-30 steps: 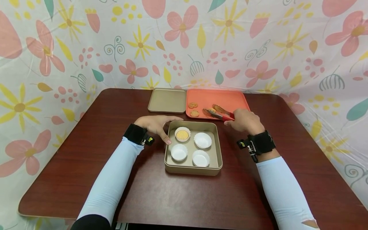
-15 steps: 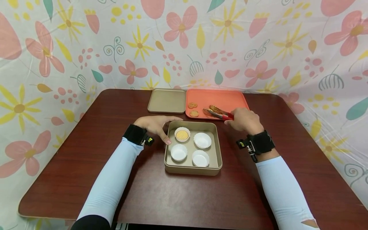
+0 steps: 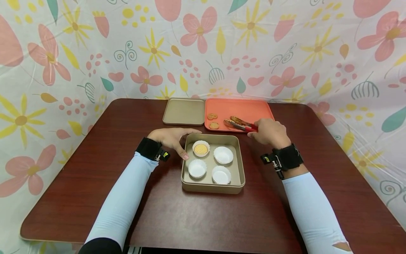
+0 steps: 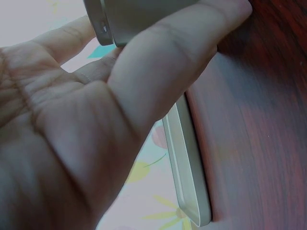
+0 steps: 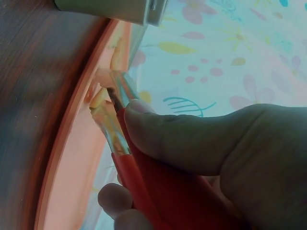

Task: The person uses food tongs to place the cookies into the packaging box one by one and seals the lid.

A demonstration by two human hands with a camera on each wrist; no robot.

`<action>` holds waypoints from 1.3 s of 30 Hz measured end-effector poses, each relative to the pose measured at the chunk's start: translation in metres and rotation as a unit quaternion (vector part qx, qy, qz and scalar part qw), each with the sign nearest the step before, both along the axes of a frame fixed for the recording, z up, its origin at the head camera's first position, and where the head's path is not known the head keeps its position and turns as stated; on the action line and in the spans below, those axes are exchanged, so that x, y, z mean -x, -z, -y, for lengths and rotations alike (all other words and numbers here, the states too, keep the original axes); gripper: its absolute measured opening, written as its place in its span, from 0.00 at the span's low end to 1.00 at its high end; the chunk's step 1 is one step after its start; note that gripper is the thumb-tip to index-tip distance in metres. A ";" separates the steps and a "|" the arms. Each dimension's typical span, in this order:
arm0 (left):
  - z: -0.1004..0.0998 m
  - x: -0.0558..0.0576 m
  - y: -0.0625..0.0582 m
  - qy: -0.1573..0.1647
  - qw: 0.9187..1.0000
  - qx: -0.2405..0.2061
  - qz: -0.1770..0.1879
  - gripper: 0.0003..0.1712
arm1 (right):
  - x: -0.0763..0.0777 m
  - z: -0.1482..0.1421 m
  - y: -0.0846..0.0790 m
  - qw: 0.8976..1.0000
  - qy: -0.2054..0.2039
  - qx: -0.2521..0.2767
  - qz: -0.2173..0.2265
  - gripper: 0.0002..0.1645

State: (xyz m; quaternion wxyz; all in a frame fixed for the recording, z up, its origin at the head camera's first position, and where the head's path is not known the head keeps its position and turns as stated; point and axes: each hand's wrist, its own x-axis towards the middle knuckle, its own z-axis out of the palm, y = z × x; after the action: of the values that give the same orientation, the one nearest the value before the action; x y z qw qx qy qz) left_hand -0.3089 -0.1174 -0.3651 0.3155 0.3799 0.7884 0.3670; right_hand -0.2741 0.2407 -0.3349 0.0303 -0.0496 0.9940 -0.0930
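My right hand grips red-handled tongs, their metal ends low over the orange tray. In the right wrist view the tong tips come close together around a cookie, mostly hidden by the metal. Two cookies lie on the tray left of the tongs, a pretzel-shaped one and a round one. My left hand rests against the gold tin, thumb at its left rim and fingers stretched toward its far left corner. Inside, a white paper cup holds a yellow round cookie.
Three other white paper cups stand in the tin, with nothing in them. The tin's gold lid lies beyond it, left of the orange tray. A patterned cloth hangs behind the dark brown table.
The tongs' upper arm has come down toward the lower one, narrowing the gap around the cookie. My left hand and the tin have stayed where they were.
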 end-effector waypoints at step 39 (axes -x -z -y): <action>0.000 0.000 0.001 -0.001 1.000 0.007 -0.008 0.60 | 0.000 0.001 0.003 0.999 -0.019 0.010 -0.026 0.17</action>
State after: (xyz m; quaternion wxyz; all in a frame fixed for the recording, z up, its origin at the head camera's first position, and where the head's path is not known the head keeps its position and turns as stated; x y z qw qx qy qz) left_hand -0.3090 -0.1176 -0.3657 0.3118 0.3800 0.7934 0.3591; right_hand -0.2741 0.2401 -0.3377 0.0062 -0.0706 0.9924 -0.1008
